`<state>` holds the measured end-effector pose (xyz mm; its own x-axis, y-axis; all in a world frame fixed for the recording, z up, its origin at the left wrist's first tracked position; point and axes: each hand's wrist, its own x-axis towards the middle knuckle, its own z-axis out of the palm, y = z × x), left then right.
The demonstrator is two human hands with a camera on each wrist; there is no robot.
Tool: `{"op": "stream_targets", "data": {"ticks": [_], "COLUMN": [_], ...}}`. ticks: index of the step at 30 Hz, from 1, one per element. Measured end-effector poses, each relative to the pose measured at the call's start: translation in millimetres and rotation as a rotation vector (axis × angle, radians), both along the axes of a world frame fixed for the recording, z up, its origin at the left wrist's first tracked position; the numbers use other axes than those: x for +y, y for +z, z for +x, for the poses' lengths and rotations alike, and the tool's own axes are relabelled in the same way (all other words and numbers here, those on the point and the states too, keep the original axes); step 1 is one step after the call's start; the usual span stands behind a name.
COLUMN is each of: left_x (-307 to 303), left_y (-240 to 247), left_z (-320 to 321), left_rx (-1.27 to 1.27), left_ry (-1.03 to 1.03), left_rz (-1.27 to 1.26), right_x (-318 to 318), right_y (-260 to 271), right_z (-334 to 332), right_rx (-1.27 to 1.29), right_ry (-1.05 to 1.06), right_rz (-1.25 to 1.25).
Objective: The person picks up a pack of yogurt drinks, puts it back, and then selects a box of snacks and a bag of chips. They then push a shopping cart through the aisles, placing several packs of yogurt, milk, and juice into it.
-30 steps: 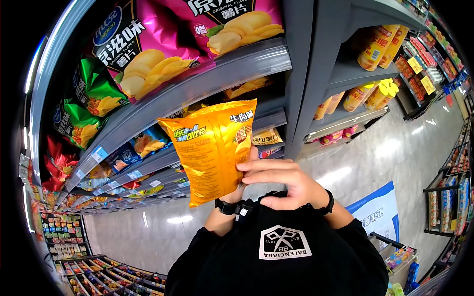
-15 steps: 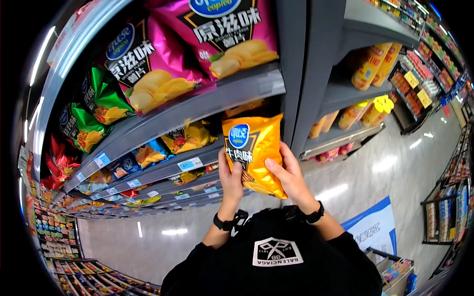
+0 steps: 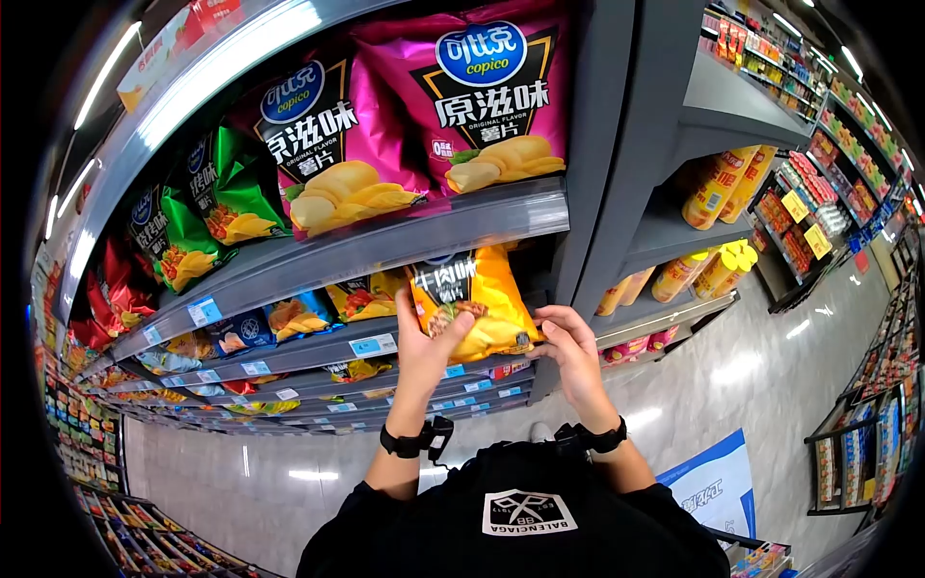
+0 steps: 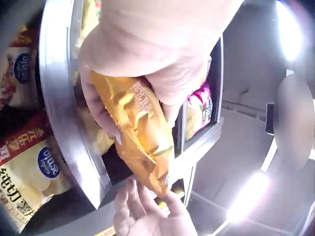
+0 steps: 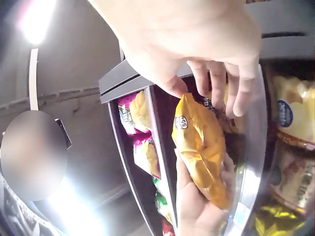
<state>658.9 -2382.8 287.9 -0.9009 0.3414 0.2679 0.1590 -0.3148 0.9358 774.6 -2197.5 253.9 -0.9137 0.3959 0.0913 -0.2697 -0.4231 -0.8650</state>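
Observation:
An orange chip bag (image 3: 482,303) is held at the opening of the shelf below the pink bags, its top partly under the shelf edge. My left hand (image 3: 426,352) grips its left side, thumb across the front; the left wrist view shows that hand (image 4: 147,54) wrapped round the orange bag (image 4: 142,132). At the bag's lower right corner is my right hand (image 3: 575,361), fingertips at the corner. From the right wrist, the right hand (image 5: 197,44) has its thumb at the tip of the bag (image 5: 199,147), the other fingers extended and apart from the thumb.
Pink bags (image 3: 491,106) stand on the shelf above, green bags (image 3: 226,193) to their left. The shelf's front edge (image 3: 462,217) runs just above the orange bag. A grey upright divider (image 3: 602,173) stands at the right, with yellow canisters (image 3: 718,188) beyond.
The orange bag was turned from its back to its front, then moved up towards the shelf and tilted. The right hand shifted from the bag's front to its lower right corner.

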Motion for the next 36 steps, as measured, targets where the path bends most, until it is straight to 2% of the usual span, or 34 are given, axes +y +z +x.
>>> {"op": "stream_targets", "data": {"ticks": [2,4,6,8,10,12,14,18,20,23,26,30,34,36], "left_x": [4.8,17.2,23.7,26.8,30.3,32.3,29.7,28.0,28.9,27.0,27.8,25.2,22.1,19.3], "left_y": [2.1,13.4,10.5,10.2,2.7,-2.5,-3.9,-14.4,-16.7,-19.9,-27.3,-28.3,-31.1,-30.0], "left_z": [-11.7,-15.3,-30.2,-32.5,-38.2,-35.6,-33.1,-36.9,-36.8,-37.1,-40.8,-39.2,-41.3,-41.4], "left_rx": [0.056,0.216,0.355,0.295,0.316,0.349,0.357,0.487,0.476,0.559,0.658,0.627,0.581,0.595], "left_ry": [-0.006,0.077,0.136,0.089,0.145,0.134,0.167,0.271,0.272,0.299,0.302,0.243,0.206,0.183], "left_rz": [-0.001,0.017,-0.164,-0.180,-0.338,-0.301,-0.426,-0.391,-0.297,-0.339,-0.281,-0.221,-0.134,-0.136], "right_x": [2.2,3.0,3.9,7.2,12.5,21.0,34.8,66.2,79.6,91.1,99.5,78.3,61.8,76.7], "right_y": [-3.6,-6.4,-9.3,-15.4,-19.5,-26.5,-39.7,-57.5,-55.9,-40.6,-40.3,-23.4,-14.3,-9.8], "right_z": [2.2,5.2,10.4,17.1,28.1,38.0,52.8,88.5,110.6,149.6,194.0,238.5,276.6,290.2], "right_rx": [0.000,-0.003,-0.026,-0.060,-0.091,-0.123,-0.182,-0.272,-0.317,-0.370,-0.397,-0.416,-0.263,-0.176], "right_ry": [-0.018,-0.042,-0.058,-0.081,-0.113,-0.163,-0.211,-0.354,-0.423,-0.531,-0.680,-0.930,-1.310,-1.357], "right_rz": [0.040,0.069,0.081,0.123,0.162,0.197,0.195,0.270,0.285,0.275,0.310,0.277,0.148,0.135]}}
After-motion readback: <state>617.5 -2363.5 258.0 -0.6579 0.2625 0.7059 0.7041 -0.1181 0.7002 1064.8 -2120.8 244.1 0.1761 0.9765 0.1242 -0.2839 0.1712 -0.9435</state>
